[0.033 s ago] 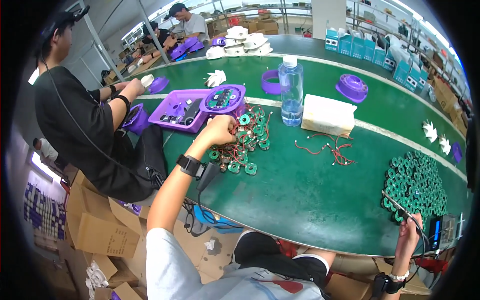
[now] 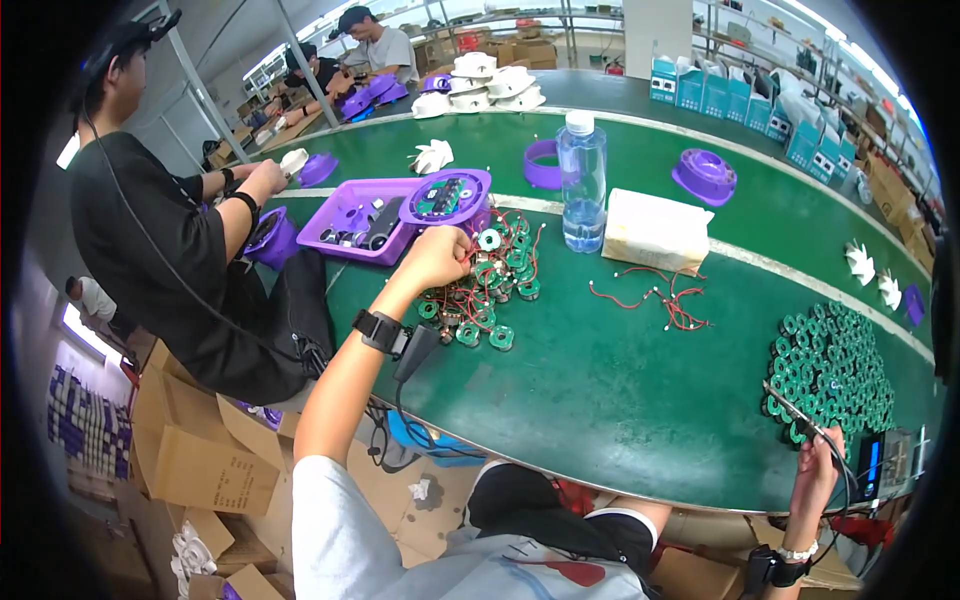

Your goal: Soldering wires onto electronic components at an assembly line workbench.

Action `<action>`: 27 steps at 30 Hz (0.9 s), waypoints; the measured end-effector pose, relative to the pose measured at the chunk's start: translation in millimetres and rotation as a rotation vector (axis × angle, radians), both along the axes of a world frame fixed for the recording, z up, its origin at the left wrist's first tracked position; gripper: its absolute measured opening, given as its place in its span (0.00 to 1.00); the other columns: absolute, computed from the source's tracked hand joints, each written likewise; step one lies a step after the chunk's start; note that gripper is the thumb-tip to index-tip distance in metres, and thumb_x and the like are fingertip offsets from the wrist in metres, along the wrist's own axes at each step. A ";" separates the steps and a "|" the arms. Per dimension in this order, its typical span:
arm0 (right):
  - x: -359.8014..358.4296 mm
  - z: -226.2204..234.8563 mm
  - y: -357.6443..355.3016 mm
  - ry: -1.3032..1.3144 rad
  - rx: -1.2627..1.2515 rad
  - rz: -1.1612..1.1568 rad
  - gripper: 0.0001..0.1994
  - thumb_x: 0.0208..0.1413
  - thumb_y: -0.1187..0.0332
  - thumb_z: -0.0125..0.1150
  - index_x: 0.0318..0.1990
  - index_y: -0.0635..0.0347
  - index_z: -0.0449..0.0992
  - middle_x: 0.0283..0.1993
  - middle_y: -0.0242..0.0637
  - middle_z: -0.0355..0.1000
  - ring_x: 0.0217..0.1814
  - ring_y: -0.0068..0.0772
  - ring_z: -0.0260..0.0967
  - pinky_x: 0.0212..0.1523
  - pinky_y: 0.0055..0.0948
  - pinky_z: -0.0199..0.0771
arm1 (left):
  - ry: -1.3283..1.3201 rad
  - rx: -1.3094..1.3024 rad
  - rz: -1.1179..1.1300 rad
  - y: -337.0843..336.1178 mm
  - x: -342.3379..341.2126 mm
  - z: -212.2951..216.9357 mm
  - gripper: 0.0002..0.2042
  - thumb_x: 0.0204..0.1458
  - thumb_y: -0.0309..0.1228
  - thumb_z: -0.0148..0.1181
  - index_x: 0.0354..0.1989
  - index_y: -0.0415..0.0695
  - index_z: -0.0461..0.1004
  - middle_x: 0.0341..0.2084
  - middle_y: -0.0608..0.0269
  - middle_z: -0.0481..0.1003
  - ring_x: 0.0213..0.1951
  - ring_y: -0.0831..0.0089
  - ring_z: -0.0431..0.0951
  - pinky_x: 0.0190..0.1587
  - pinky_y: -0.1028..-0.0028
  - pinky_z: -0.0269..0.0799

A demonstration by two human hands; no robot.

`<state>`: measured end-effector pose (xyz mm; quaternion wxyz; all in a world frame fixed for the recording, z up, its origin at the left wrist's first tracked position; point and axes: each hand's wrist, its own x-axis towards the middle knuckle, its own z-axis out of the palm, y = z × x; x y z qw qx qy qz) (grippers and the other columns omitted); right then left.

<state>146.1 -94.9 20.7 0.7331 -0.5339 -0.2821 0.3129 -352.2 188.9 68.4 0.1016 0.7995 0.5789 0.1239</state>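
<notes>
My left hand (image 2: 437,258) is closed into a loose fist over the heap of small green wound coils with red lead wires (image 2: 487,285), on the green mat-covered workbench (image 2: 600,400) a little in from its left end. The fingertips are curled down into the heap; whether they pinch a single coil I cannot tell. A black wristwatch (image 2: 380,330) sits on that wrist.

Just beyond the heap, touching its far side, stands a round purple plastic housing with a green circuit board in it (image 2: 450,197), resting against a shallow purple plastic tray of small parts (image 2: 352,228).

My right hand (image 2: 815,470) is at the near right edge of the workbench, fingers wrapped around a thin soldering iron with a dark handle and cable (image 2: 800,420). Its tip points up-left to the near edge of a large flat cluster of green coils laid side by side (image 2: 830,365).

Mid-bench: a clear plastic water bottle with a white cap (image 2: 582,180), upright, and just right of it a pale rectangular block wrapped in film (image 2: 655,230). Loose red wires (image 2: 665,300) lie near that block, on its near side.

A person in a black shirt (image 2: 150,230) sits at the left end of the bench, hands on a purple part.
</notes>
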 end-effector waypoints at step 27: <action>6.9 5.9 3.1 0.032 0.060 -0.181 0.05 0.51 0.71 0.54 0.33 0.55 0.65 0.27 0.24 0.62 0.26 0.13 0.60 0.23 0.11 0.55 | -1.003 -0.191 -0.374 -107.0 160.7 31.3 0.04 0.48 0.21 0.53 0.32 0.35 0.69 0.25 0.61 0.73 0.28 0.79 0.75 0.27 0.81 0.72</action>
